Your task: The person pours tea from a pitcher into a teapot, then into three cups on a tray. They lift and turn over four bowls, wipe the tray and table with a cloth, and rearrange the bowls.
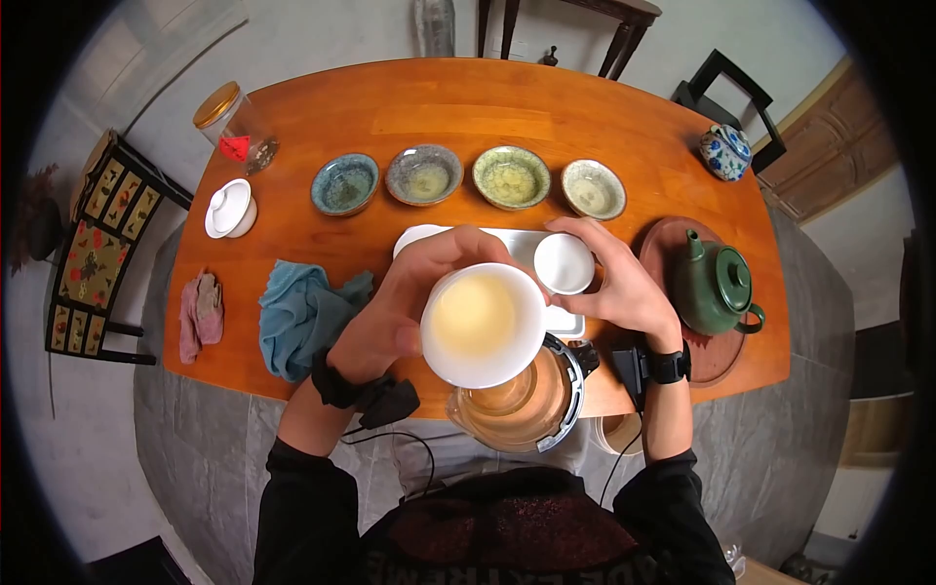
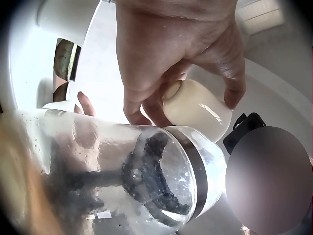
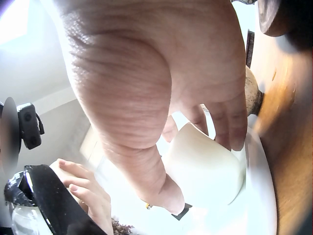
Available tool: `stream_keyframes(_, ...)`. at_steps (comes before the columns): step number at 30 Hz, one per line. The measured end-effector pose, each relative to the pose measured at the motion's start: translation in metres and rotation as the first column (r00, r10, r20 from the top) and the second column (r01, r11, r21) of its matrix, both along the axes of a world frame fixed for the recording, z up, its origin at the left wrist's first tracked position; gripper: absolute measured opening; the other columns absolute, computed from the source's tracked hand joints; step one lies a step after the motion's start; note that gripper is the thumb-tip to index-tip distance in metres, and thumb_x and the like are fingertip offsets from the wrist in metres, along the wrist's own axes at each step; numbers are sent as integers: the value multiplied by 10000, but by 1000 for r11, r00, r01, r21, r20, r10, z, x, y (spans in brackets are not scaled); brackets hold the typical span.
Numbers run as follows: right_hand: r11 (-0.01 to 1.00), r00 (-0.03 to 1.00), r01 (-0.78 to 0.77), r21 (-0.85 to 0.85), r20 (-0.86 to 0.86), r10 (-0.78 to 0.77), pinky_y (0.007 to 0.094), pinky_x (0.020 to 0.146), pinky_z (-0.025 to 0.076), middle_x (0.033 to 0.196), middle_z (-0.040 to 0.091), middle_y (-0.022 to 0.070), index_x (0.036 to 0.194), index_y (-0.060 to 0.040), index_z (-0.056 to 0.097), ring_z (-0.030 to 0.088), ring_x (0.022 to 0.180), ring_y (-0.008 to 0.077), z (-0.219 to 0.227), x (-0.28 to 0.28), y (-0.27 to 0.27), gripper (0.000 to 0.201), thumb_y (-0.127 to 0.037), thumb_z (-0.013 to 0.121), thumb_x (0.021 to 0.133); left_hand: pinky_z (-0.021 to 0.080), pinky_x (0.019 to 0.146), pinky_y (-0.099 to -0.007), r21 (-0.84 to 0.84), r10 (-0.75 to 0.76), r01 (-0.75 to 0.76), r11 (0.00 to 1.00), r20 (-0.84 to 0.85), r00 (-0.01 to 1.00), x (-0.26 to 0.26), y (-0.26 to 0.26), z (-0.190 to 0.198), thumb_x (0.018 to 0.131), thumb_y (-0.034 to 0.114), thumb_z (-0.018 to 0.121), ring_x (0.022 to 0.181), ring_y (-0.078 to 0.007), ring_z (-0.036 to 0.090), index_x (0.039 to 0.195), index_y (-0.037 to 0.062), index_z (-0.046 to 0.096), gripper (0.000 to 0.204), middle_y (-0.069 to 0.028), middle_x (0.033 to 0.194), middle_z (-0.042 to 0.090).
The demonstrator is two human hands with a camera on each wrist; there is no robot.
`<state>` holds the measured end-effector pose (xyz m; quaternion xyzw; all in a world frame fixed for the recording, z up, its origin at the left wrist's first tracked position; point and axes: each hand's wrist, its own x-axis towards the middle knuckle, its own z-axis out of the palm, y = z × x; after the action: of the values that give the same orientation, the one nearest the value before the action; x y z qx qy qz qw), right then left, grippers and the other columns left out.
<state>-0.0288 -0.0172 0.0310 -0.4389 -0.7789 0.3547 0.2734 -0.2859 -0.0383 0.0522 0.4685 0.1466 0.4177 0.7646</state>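
In the head view my left hand (image 1: 390,307) grips a white cup (image 1: 484,325) with pale yellow liquid in it, fingers and thumb around its sides. The left wrist view shows that cup (image 2: 198,108) from below, between the thumb and fingers of the left hand (image 2: 181,54). My right hand (image 1: 629,288) pinches a smaller white cup (image 1: 564,263) at the right of the first one, above a white tray (image 1: 421,234). Its inside looks white. A glass vessel (image 1: 507,414) with a dark handle stands below the left cup.
Four glazed bowls, one of them blue (image 1: 344,184), line the back. A green teapot (image 1: 720,283) on a round brown tray (image 1: 717,370) is at right. At left lie a blue cloth (image 1: 302,317), pink gloves (image 1: 202,317), a lidded white cup (image 1: 231,210) and a glass jar (image 1: 239,132).
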Motion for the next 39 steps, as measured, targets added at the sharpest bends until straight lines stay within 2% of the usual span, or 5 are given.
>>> stream_keyframes(6,1000,1000,-4,-7,1,4,372,958,445,1157,573,138,1269,-54,520,564,1107,300,-1,0,0,671,-90,786,654,466,990,-400,215,-103,105,971,-18,994,-5,4,-5,649,572,795,1150,-271,596,1191,-6,502,845,-180,1185,613)
stream_keyframes(13,1000,1000,0,-3,10,0,374,955,446,1151,573,139,1265,-53,520,563,1103,303,0,0,0,669,-86,783,651,471,988,-411,227,-86,93,970,-42,995,-3,3,-6,646,494,815,1146,-277,598,1154,-13,533,771,-161,1168,623)
stream_keyframes(18,1000,1000,-1,-30,19,2,355,982,437,1169,565,123,1276,-51,519,555,1126,272,2,-1,0,687,-55,768,637,525,856,-369,334,-51,54,941,-17,999,0,2,-1,622,278,905,1008,-269,617,1044,75,481,631,-202,1081,612)
stream_keyframes(24,999,999,4,-53,38,-2,335,1007,429,1190,558,111,1287,-48,521,550,1147,244,3,0,0,703,-26,758,625,543,826,-363,289,-125,113,951,22,992,-1,2,-5,515,403,950,1020,-285,624,1156,66,519,842,-247,1140,590)
stream_keyframes(39,1000,1000,-3,-8,21,3,372,946,450,1123,575,133,1259,-57,521,568,1092,302,0,0,0,659,-82,779,652,539,783,-368,454,-87,81,888,-7,996,2,4,-1,444,283,974,957,-295,652,1094,110,666,740,-213,1114,643)
